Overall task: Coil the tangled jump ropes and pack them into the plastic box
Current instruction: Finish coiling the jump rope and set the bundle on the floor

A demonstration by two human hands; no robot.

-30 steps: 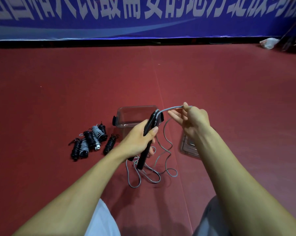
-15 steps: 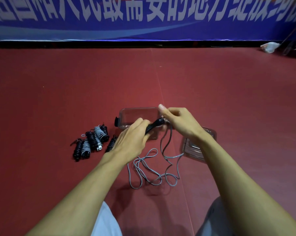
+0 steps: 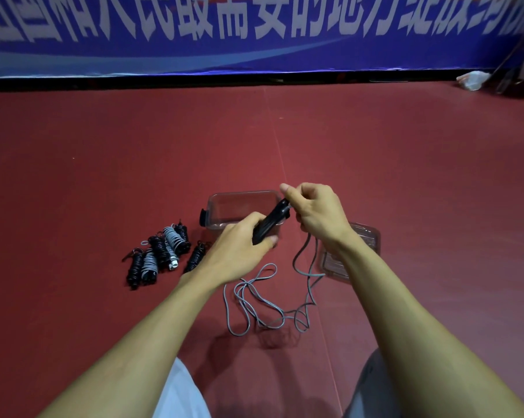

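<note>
Centre frame: left hand [image 3: 239, 254] grips the black plastic rope handles [image 3: 269, 226]; right hand [image 3: 316, 218] curls its fingers round the thin grey cord [image 3: 256, 300], just in front of the clear plastic box [image 3: 239, 197].

Item: person, head view.
- left forearm [image 3: 152, 336], right forearm [image 3: 405, 327]: uncovered from wrist to the frame edge.
- left grip [image 3: 239, 251], right grip [image 3: 318, 218]: ungloved, short nails.
- white fabric [image 3: 182, 393]: lower edge, beside the left forearm.
- grey fabric [image 3: 363, 393]: lower edge, beside the right forearm.
- Garment types cannot be told.
</note>
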